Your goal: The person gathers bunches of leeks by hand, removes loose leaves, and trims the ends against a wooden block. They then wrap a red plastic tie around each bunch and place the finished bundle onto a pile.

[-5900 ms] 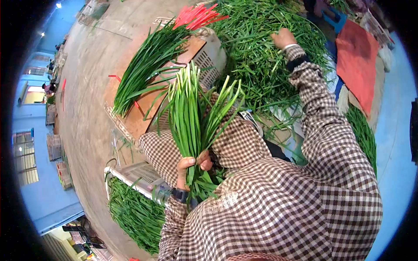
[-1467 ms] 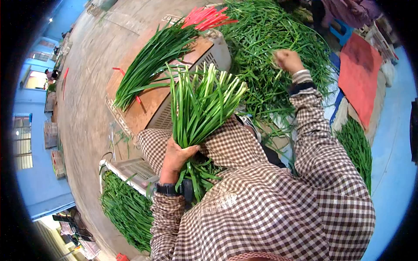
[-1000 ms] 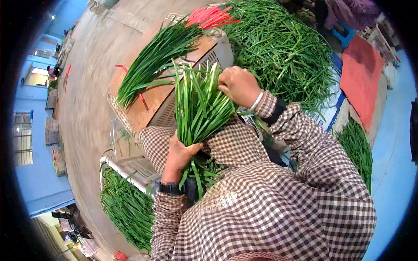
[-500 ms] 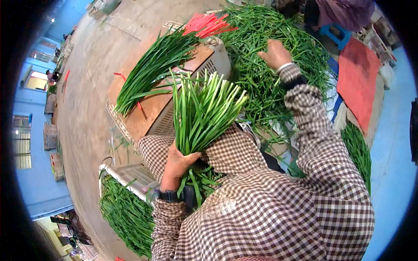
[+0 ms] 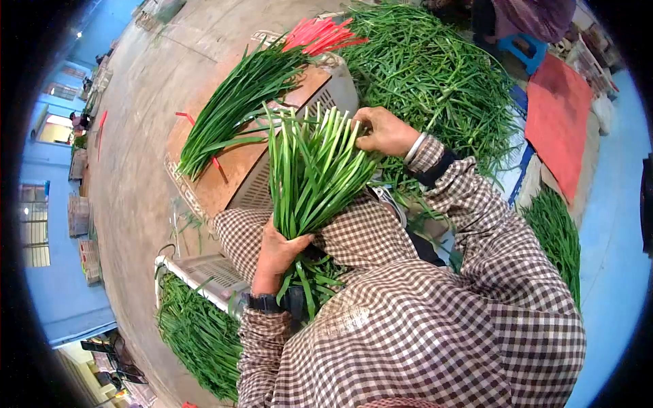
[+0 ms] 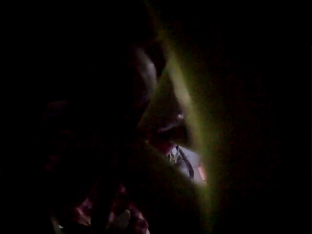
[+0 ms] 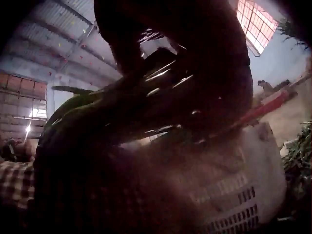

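Note:
In the head view, my left hand (image 5: pixel 277 251) grips a fanned bunch of garlic chives (image 5: pixel 306 183) near its leafy end, the thumb lying across the leaves. The pale stem ends point up and away from me, and leaf tips hang below the hand over my lap. My right hand (image 5: pixel 386 132), fingers curled, pinches chives at the right side of those stem ends. Seen dark from the right wrist, the hand (image 7: pixel 219 58) has green leaves (image 7: pixel 73 112) running out of its grip. Leaves block nearly all of the left wrist view.
A large heap of loose chives (image 5: pixel 428 75) lies beyond my right hand. Chives (image 5: pixel 238 112) and red strips (image 5: pixel 323 35) lie on a brown board (image 5: pixel 235 178) over an upturned crate (image 5: pixel 343 88). A filled crate (image 5: pixel 224 268) stands left; a red cloth (image 5: pixel 561 122) lies right.
My right hand goes from the heap to the stem ends, back to the heap, and again to the stem ends. The bunch in my left hand is fuller than in the earliest frame.

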`<state>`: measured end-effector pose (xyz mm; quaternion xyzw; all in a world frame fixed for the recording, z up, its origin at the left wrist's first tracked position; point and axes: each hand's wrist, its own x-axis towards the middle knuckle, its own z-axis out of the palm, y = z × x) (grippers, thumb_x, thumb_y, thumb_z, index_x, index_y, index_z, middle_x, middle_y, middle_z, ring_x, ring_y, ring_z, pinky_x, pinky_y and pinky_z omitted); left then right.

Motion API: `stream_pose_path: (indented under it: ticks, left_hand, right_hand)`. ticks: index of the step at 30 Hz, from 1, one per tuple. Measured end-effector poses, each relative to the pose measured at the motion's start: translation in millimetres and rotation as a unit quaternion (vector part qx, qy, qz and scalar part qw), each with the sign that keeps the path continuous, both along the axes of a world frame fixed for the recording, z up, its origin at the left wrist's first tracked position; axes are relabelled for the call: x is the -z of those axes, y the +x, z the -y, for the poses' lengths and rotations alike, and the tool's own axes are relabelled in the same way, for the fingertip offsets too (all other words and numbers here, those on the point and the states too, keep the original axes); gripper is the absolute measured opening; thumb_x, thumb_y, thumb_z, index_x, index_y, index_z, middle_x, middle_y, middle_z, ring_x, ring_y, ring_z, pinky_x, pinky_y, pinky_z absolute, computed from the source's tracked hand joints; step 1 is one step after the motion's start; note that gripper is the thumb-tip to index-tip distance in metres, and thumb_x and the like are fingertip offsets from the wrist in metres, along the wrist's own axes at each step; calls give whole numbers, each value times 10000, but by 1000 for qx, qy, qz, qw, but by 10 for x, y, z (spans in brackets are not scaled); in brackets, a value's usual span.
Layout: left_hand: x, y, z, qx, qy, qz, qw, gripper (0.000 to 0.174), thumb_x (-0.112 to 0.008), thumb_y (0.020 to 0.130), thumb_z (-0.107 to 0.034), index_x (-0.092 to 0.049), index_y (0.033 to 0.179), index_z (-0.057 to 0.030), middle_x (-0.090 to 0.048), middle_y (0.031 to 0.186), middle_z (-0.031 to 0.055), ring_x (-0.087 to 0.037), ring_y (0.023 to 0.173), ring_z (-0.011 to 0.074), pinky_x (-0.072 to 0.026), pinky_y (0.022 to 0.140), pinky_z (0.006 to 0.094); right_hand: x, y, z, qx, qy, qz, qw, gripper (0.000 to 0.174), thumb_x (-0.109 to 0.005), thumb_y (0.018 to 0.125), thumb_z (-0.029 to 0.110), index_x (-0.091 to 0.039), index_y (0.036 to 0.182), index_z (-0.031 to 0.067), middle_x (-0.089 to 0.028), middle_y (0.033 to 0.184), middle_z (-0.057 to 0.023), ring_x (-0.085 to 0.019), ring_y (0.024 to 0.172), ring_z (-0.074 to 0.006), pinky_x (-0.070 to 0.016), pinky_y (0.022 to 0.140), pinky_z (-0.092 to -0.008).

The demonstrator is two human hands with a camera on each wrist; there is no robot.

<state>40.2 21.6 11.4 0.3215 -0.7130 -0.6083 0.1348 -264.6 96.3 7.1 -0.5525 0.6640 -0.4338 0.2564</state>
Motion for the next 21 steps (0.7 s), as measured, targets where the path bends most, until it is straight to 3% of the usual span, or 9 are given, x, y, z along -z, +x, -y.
stream_pose_path:
  ticks: [2, 7, 11, 14, 15, 17, 18, 20, 21]
  left_hand:
    - [56, 0, 10, 5, -10, -20, 1000, 479, -715, 649, -55, -531, 1086, 12, -638, 958, 74, -583, 856, 154, -470, 803, 293]
    - [105, 11, 20, 12, -23, -47, 999, 482, -714, 651, -52, -527, 1090, 10, -637, 954, 76, -584, 857, 161, -470, 803, 298]
    - [135, 45, 29, 11, -4, -23, 1000, 490, -715, 653, -58, -519, 1097, 10, -631, 977, 77, -580, 876, 158, -467, 810, 300]
    - [119, 33, 42, 21, -11, -29, 999, 502, -715, 653, -57, -514, 1108, 10, -626, 999, 76, -574, 892, 154, -462, 822, 296]
    - [107, 29, 47, 25, -15, -31, 999, 508, -716, 652, -52, -512, 1113, 12, -623, 1008, 75, -571, 899, 150, -459, 828, 294]
    - [123, 54, 77, 37, -12, -27, 999, 513, -714, 651, -40, -510, 1118, 14, -621, 1014, 71, -569, 901, 146, -456, 833, 290]
    - [114, 59, 94, 49, -8, -22, 999, 518, -713, 649, -29, -508, 1123, 16, -619, 1020, 67, -567, 903, 142, -454, 837, 287]
    - [70, 49, 68, 34, 39, -14, 999, 512, -708, 654, -12, -509, 1125, 18, -615, 1025, 55, -561, 907, 132, -450, 839, 277]
    - [66, 49, 70, 39, 40, -22, 998, 508, -706, 660, -11, -508, 1128, 19, -613, 1029, 52, -560, 909, 129, -448, 840, 273]
  right_hand:
    - [14, 61, 26, 66, 22, 47, 996, 285, -661, 635, 162, -625, 841, -32, -633, 733, -168, -623, 692, -264, -491, 694, -360]
    - [88, 134, 59, 142, 3, -93, 985, 187, -605, 713, 147, -610, 833, 4, -640, 803, -189, -620, 766, -356, -496, 692, -429]
    - [6, -79, 28, 181, 32, -167, 969, 145, -600, 745, 146, -589, 817, 21, -615, 740, -160, -608, 698, -326, -485, 644, -401]
    - [93, -660, 32, 290, 28, -216, 932, 122, -592, 787, 155, -592, 860, 57, -629, 802, -161, -618, 753, -326, -489, 678, -400]
    - [-63, -792, -3, 344, 78, -203, 913, 131, -522, 856, 130, -595, 937, 57, -634, 896, -141, -629, 800, -320, -513, 710, -439]
    - [108, -1333, -61, 388, 59, -353, 849, 217, -518, 823, 8, -563, 1034, 19, -616, 893, -182, -626, 843, -308, -523, 751, -411]
    - [-26, -1323, -72, 424, 108, -348, 829, 261, -519, 805, -9, -562, 1061, 15, -607, 906, -209, -613, 891, -312, -514, 789, -412]
    - [-93, -1272, 50, 442, 182, -338, 811, 290, -583, 787, 69, -573, 1068, -2, -606, 945, -208, -597, 946, -319, -494, 837, -421]
    - [-125, -1196, 104, 357, 115, -364, 852, 317, -612, 773, 114, -581, 1066, -3, -608, 958, -206, -590, 963, -317, -485, 846, -415]
